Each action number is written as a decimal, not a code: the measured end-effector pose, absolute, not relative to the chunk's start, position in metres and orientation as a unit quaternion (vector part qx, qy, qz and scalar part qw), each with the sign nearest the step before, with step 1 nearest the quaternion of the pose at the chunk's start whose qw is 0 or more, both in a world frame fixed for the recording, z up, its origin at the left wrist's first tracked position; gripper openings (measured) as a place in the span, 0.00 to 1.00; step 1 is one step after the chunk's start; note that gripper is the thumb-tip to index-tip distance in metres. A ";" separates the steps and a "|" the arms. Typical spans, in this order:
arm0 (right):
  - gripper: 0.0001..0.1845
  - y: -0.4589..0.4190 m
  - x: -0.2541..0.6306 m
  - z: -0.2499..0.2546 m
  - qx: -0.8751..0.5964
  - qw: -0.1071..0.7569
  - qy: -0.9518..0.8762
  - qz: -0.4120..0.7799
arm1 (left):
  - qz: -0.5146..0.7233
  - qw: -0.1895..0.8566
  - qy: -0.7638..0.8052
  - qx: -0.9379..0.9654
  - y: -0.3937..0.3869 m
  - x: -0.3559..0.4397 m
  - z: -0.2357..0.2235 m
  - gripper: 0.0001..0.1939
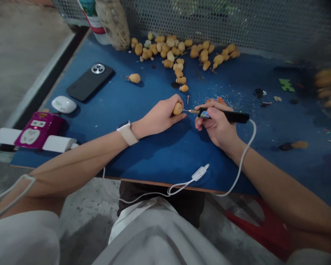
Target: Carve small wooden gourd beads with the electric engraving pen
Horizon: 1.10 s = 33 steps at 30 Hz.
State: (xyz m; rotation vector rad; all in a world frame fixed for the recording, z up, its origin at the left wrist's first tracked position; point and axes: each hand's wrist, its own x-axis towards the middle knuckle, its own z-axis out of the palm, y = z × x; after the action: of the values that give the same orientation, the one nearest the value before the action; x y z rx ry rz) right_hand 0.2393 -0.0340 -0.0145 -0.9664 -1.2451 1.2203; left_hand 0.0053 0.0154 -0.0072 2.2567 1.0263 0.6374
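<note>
My left hand (165, 114) is closed around a small tan gourd (177, 108), with its rounded end turned to the right. In my right hand (217, 125) lies a black corded rotary tool (234, 116), gripped like a pen, with a brass-coloured collar and a thin bit. The bit's tip meets the gourd's right side, or nearly so; whether it has entered cannot be seen. A small loose bit (188, 99) lies just beyond my left hand. Orange scraps (217, 100) and pale shavings sit behind my right hand.
Many small gourds (168, 46) are heaped along the mesh at the back. A single gourd (134, 78), a phone (90, 81), a white case (64, 105) and a purple power strip (41, 125) are on the left. The white cord with its switch (200, 173) crosses the front edge.
</note>
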 end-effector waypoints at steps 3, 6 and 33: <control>0.21 -0.034 0.239 -0.015 -0.414 0.533 -0.527 0.516 | 0.237 0.291 0.380 0.846 0.014 0.007 -0.008 0.10; 0.21 -0.034 0.238 -0.015 -0.414 0.534 -0.532 0.511 | 0.232 0.289 0.386 0.845 0.014 0.008 -0.008 0.10; 0.18 -0.039 0.241 -0.014 -0.407 0.548 -0.555 0.475 | 0.229 0.281 0.388 0.847 0.015 0.007 -0.009 0.11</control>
State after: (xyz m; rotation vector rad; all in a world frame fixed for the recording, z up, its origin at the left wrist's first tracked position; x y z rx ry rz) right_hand 0.2407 -0.0387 -0.0139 -0.9638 -1.3149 1.1248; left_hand 0.0069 0.0151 -0.0095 2.2702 1.0405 0.6126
